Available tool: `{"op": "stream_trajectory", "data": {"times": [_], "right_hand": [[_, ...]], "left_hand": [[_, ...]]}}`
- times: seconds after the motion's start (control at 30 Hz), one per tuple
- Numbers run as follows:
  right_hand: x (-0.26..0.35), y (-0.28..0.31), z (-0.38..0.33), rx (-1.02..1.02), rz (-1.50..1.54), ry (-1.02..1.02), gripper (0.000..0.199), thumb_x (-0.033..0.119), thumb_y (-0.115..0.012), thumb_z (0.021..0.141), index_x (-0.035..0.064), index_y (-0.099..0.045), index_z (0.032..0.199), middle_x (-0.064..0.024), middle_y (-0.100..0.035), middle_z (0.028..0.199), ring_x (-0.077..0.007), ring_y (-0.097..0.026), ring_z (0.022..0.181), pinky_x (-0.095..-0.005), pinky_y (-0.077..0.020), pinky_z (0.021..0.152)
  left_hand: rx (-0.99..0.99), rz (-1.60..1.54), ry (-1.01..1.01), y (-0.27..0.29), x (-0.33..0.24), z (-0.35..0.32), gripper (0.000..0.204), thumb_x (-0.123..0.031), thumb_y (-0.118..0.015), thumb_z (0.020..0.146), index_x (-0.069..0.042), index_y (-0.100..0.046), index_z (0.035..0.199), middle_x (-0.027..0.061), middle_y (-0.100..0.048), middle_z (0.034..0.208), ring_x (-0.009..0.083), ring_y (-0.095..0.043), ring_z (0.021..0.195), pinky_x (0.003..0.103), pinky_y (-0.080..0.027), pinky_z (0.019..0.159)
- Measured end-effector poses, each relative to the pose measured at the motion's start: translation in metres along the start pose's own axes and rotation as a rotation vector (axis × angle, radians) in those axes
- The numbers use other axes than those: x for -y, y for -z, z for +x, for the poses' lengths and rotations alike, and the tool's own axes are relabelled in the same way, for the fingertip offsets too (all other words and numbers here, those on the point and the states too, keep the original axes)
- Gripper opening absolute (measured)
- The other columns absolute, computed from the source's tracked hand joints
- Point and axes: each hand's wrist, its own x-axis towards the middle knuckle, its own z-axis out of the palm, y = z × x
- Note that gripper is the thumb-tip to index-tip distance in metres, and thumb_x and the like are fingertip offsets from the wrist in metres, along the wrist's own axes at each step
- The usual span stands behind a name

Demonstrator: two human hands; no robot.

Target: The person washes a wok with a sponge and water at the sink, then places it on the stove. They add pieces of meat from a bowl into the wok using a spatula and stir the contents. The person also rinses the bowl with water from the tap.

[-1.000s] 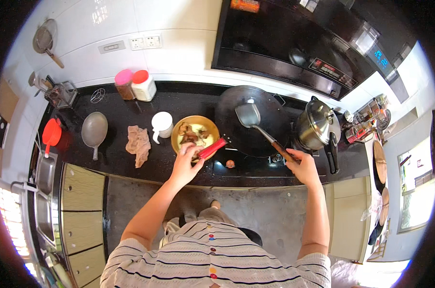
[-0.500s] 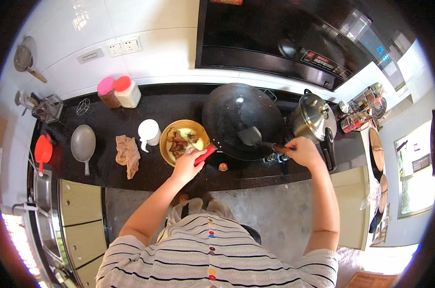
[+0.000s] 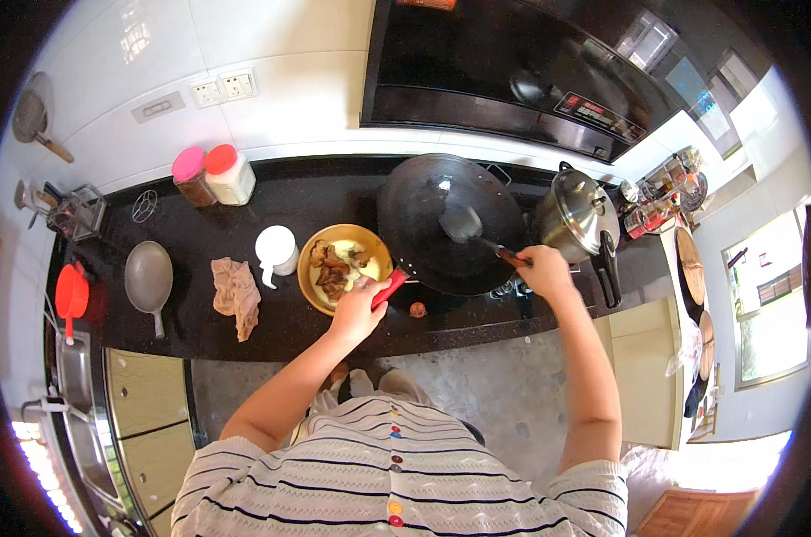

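Clasping the wok (image 3: 414, 204) by its red handle (image 3: 390, 289), toward half past seven, with a closed left hand (image 3: 358, 310); gripping the spatula (image 3: 509, 256), toward four o'clock, with a closed right hand (image 3: 546, 271). Could knock the bowl (image 3: 341, 230), at eight o'clock, by swinging left, or tip the wok by pressing hard.

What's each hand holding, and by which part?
Left hand: the black wok, by its red handle. Right hand: the spatula, by its brown handle.
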Motion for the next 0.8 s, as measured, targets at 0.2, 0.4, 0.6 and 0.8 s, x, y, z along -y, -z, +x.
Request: {"op": "stream_trajectory", "data": {"times": [0.2,0.4,0.6,0.8], "right_hand": [[0.024,0.019,-0.002,0.191,0.164,0.050,0.029,0.021,-0.074,0.074,0.0035,-0.073,0.097,-0.0179,-0.070,0.087,-0.0304,-0.068,0.082,-0.0367,-0.0532,0.076],[0.013,0.021,0.012,0.112,-0.061,0.029,0.023,0.026,-0.072,0.077,0.0092,-0.074,0.092,-0.0165,-0.070,0.092,-0.0335,-0.067,0.089,-0.0410,-0.0534,0.080],[0.011,-0.003,0.013,0.170,0.111,0.097,0.025,0.020,-0.070,0.077,0.0060,-0.073,0.097,-0.0161,-0.070,0.086,-0.0303,-0.068,0.082,-0.0372,-0.0529,0.078],[0.017,0.020,0.010,0.083,-0.184,0.062,0.016,0.022,-0.069,0.078,0.0108,-0.074,0.089,-0.0141,-0.071,0.085,-0.0312,-0.069,0.082,-0.0406,-0.0545,0.075]], "left_hand": [[-0.031,-0.032,0.006,0.000,0.004,-0.004,0.038,-0.009,-0.070,0.079,-0.009,-0.062,0.116,0.0162,-0.061,0.106,0.0343,-0.062,0.094,0.038,-0.051,0.082],[-0.051,0.004,-0.031,-0.005,0.007,0.000,0.039,-0.012,-0.067,0.079,-0.013,-0.063,0.119,0.0139,-0.060,0.104,0.0330,-0.062,0.089,0.039,-0.051,0.079],[-0.024,0.007,0.021,-0.001,0.000,0.000,0.039,-0.012,-0.069,0.079,-0.011,-0.063,0.117,0.0154,-0.061,0.106,0.0331,-0.063,0.094,0.038,-0.051,0.082],[-0.052,-0.012,0.033,-0.001,0.003,-0.003,0.039,-0.011,-0.070,0.078,-0.010,-0.063,0.116,0.0161,-0.064,0.105,0.0334,-0.064,0.094,0.038,-0.051,0.083]]}}
